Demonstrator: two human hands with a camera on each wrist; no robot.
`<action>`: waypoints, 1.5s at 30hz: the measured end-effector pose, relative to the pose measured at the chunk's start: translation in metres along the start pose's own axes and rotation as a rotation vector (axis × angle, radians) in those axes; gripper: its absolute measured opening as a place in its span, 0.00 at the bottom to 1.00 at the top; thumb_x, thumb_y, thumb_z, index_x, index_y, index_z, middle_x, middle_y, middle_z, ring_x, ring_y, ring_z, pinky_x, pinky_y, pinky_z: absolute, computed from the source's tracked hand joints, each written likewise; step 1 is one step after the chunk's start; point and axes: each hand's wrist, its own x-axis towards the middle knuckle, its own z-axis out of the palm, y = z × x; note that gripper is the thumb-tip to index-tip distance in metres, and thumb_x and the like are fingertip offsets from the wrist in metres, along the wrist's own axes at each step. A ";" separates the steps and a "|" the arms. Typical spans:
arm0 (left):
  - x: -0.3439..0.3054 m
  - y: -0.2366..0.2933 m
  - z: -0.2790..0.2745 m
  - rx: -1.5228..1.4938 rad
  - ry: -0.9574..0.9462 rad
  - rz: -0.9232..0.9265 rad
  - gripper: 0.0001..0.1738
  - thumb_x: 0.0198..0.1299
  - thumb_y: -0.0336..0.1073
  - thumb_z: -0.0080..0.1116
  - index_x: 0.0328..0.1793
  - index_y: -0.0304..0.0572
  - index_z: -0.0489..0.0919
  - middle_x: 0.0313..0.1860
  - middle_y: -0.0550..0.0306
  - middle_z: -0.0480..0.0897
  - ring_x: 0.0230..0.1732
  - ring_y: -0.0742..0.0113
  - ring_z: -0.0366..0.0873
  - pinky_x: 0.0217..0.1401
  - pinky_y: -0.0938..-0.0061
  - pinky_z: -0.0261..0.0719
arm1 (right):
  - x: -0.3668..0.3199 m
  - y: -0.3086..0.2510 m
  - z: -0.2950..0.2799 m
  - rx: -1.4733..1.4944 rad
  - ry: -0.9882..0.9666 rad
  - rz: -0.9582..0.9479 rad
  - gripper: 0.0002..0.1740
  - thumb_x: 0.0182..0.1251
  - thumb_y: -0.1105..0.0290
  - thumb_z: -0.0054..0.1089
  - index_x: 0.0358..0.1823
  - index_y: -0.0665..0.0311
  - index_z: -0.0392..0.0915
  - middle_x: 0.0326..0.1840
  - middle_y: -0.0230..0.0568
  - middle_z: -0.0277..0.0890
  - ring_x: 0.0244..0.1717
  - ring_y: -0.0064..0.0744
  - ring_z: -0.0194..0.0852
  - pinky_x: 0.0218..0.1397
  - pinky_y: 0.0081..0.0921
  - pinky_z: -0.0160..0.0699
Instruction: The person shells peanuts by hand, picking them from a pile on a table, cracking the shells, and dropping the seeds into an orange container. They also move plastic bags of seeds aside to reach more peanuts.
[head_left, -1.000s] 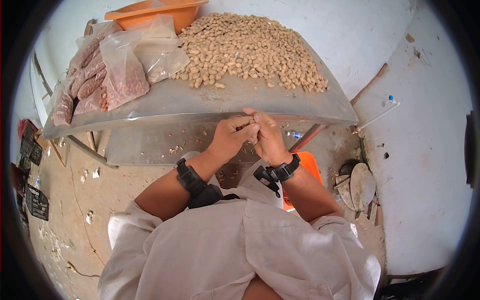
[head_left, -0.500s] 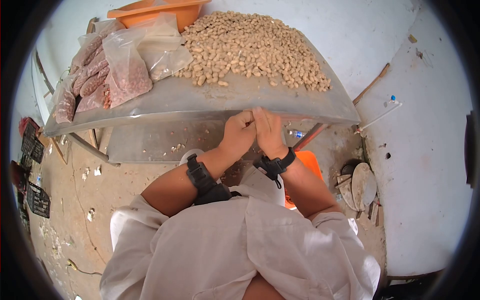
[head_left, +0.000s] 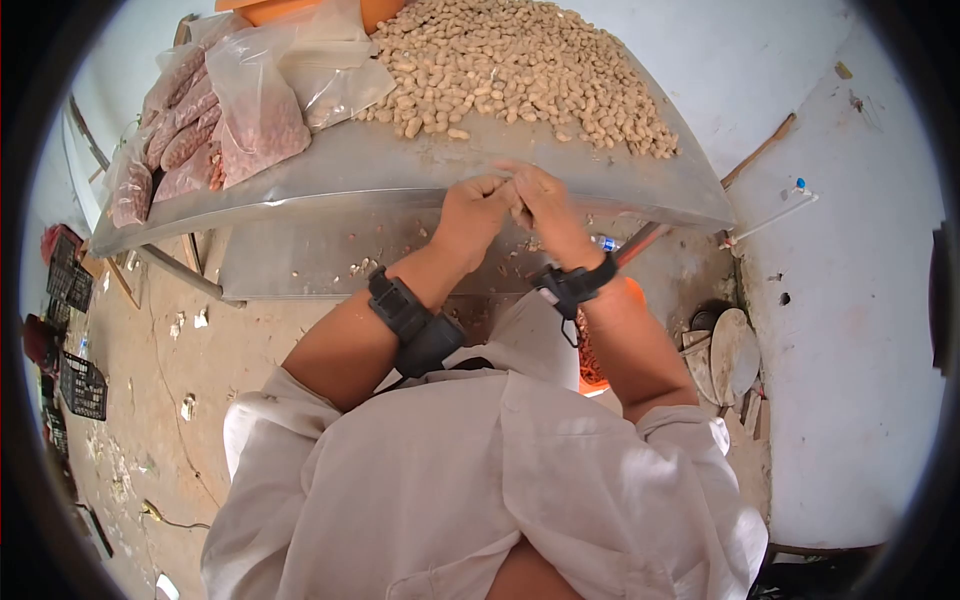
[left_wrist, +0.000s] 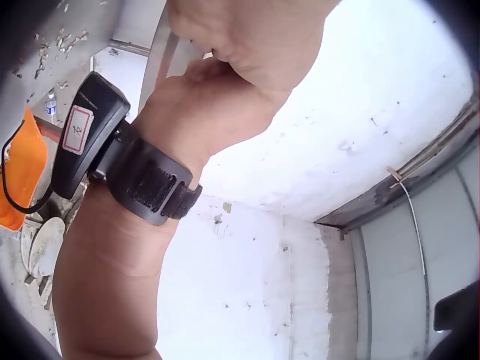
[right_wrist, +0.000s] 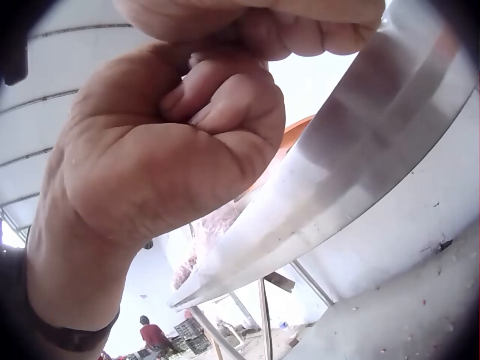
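Observation:
My left hand (head_left: 470,218) and right hand (head_left: 548,212) meet just over the near edge of a metal table (head_left: 400,165). A small tan piece, looking like a peanut (head_left: 519,213), shows between the fingertips. The right wrist view has the left hand (right_wrist: 172,142) from below, its fingers curled into the palm; the right hand (right_wrist: 322,30) presses close above it. In the left wrist view the right hand (left_wrist: 180,105) is half covered by the left hand (left_wrist: 262,37). I cannot tell whether the right fingers pinch the tan piece.
A large heap of unshelled peanuts (head_left: 530,70) covers the table's far right. Plastic bags of pinkish kernels (head_left: 260,120) lie at its left, with an orange basin (head_left: 285,10) behind. An orange tub (head_left: 597,375) stands below by the right arm. Black crates (head_left: 82,385) sit far left.
Both hands have risen towards the tabletop, staying together. The right hand has turned and is blurred now. The head view has tilted down slightly.

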 end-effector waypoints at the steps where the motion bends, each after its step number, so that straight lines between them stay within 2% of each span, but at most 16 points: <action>1: 0.000 0.008 -0.002 -0.003 -0.012 -0.050 0.11 0.63 0.38 0.55 0.39 0.36 0.79 0.24 0.66 0.74 0.19 0.83 0.59 0.19 0.84 0.54 | -0.001 -0.005 -0.008 0.045 -0.085 0.085 0.16 0.68 0.66 0.50 0.53 0.67 0.74 0.27 0.28 0.70 0.23 0.16 0.62 0.26 0.17 0.64; 4: -0.001 0.012 -0.012 -0.008 -0.084 -0.153 0.13 0.64 0.41 0.55 0.41 0.36 0.79 0.25 0.64 0.76 0.19 0.82 0.60 0.19 0.84 0.54 | -0.001 -0.013 -0.025 -0.063 -0.342 0.080 0.23 0.66 0.74 0.51 0.63 0.65 0.67 0.31 0.32 0.74 0.25 0.17 0.69 0.27 0.16 0.69; 7: -0.002 0.009 -0.017 -0.033 -0.148 -0.171 0.14 0.64 0.41 0.55 0.43 0.36 0.79 0.27 0.63 0.77 0.20 0.82 0.61 0.20 0.85 0.55 | -0.006 -0.022 -0.019 -0.068 -0.306 0.127 0.25 0.61 0.78 0.53 0.62 0.65 0.68 0.29 0.30 0.72 0.25 0.17 0.68 0.29 0.15 0.68; 11: -0.009 0.008 -0.016 -0.123 -0.218 -0.110 0.12 0.63 0.38 0.57 0.44 0.36 0.79 0.25 0.64 0.77 0.20 0.83 0.60 0.20 0.85 0.53 | -0.010 -0.022 -0.016 -0.085 -0.303 0.093 0.25 0.60 0.80 0.51 0.61 0.64 0.69 0.29 0.32 0.73 0.24 0.18 0.70 0.29 0.15 0.69; 15: -0.008 -0.009 -0.018 -0.008 -0.181 0.006 0.11 0.65 0.37 0.53 0.42 0.35 0.78 0.26 0.63 0.76 0.22 0.80 0.66 0.22 0.84 0.59 | -0.013 -0.025 -0.016 -0.134 -0.320 0.081 0.23 0.60 0.80 0.51 0.59 0.65 0.70 0.27 0.33 0.73 0.22 0.18 0.69 0.26 0.16 0.68; 20: -0.022 0.008 -0.004 -0.117 -0.178 0.130 0.11 0.66 0.36 0.50 0.39 0.33 0.76 0.26 0.60 0.75 0.25 0.72 0.74 0.24 0.81 0.67 | -0.022 -0.021 -0.006 -0.168 -0.160 -0.044 0.20 0.61 0.80 0.53 0.57 0.66 0.71 0.24 0.30 0.71 0.21 0.16 0.68 0.26 0.16 0.68; 26: -0.015 -0.006 -0.003 -0.234 -0.130 0.124 0.11 0.67 0.36 0.49 0.37 0.35 0.75 0.25 0.59 0.75 0.21 0.72 0.73 0.23 0.83 0.65 | -0.027 -0.015 0.007 -0.102 -0.029 -0.133 0.17 0.62 0.81 0.53 0.53 0.68 0.72 0.23 0.29 0.70 0.21 0.15 0.67 0.25 0.15 0.67; 29: -0.018 -0.005 0.002 -0.302 -0.084 0.092 0.11 0.68 0.37 0.48 0.39 0.35 0.75 0.24 0.59 0.74 0.19 0.75 0.69 0.21 0.83 0.62 | -0.029 -0.008 0.010 0.014 0.026 -0.123 0.14 0.63 0.80 0.52 0.50 0.68 0.72 0.25 0.30 0.71 0.22 0.16 0.66 0.26 0.14 0.66; 32: -0.018 -0.003 -0.005 -0.443 -0.155 -0.023 0.12 0.69 0.38 0.46 0.41 0.36 0.74 0.29 0.60 0.74 0.23 0.74 0.68 0.23 0.82 0.63 | -0.028 -0.002 0.009 0.199 0.042 -0.076 0.11 0.64 0.79 0.51 0.48 0.67 0.71 0.27 0.31 0.72 0.23 0.16 0.65 0.27 0.14 0.65; 34: -0.016 -0.007 -0.007 -0.535 -0.138 -0.086 0.12 0.69 0.39 0.45 0.43 0.37 0.74 0.30 0.62 0.74 0.22 0.77 0.64 0.21 0.83 0.59 | -0.026 0.001 0.007 0.282 0.028 -0.051 0.10 0.64 0.78 0.52 0.47 0.66 0.71 0.28 0.32 0.73 0.25 0.16 0.65 0.28 0.13 0.64; 37: -0.014 -0.010 -0.007 -0.607 -0.121 -0.163 0.12 0.70 0.39 0.44 0.44 0.38 0.74 0.30 0.64 0.73 0.21 0.79 0.60 0.21 0.85 0.58 | -0.024 0.007 0.006 0.301 0.086 -0.018 0.09 0.63 0.77 0.54 0.45 0.66 0.72 0.28 0.31 0.73 0.25 0.15 0.64 0.28 0.13 0.64; 41: -0.017 -0.007 -0.005 -0.730 -0.069 -0.254 0.11 0.69 0.37 0.43 0.45 0.38 0.74 0.29 0.64 0.71 0.20 0.80 0.59 0.21 0.85 0.57 | -0.022 0.005 0.006 0.070 0.138 -0.032 0.08 0.60 0.78 0.58 0.41 0.65 0.74 0.30 0.31 0.74 0.26 0.14 0.65 0.29 0.12 0.65; 43: -0.016 -0.008 -0.008 -0.771 -0.082 -0.289 0.10 0.68 0.35 0.44 0.42 0.38 0.74 0.27 0.64 0.70 0.19 0.80 0.58 0.20 0.85 0.57 | -0.022 0.002 0.007 -0.021 0.133 -0.040 0.08 0.59 0.80 0.59 0.39 0.65 0.74 0.31 0.31 0.74 0.26 0.14 0.66 0.30 0.12 0.65; 45: -0.014 -0.010 -0.012 -0.802 -0.090 -0.318 0.08 0.66 0.33 0.44 0.38 0.38 0.73 0.26 0.64 0.68 0.19 0.79 0.57 0.20 0.85 0.57 | -0.023 -0.002 0.007 -0.282 0.103 -0.171 0.09 0.57 0.80 0.59 0.39 0.65 0.74 0.33 0.34 0.75 0.28 0.20 0.70 0.31 0.16 0.68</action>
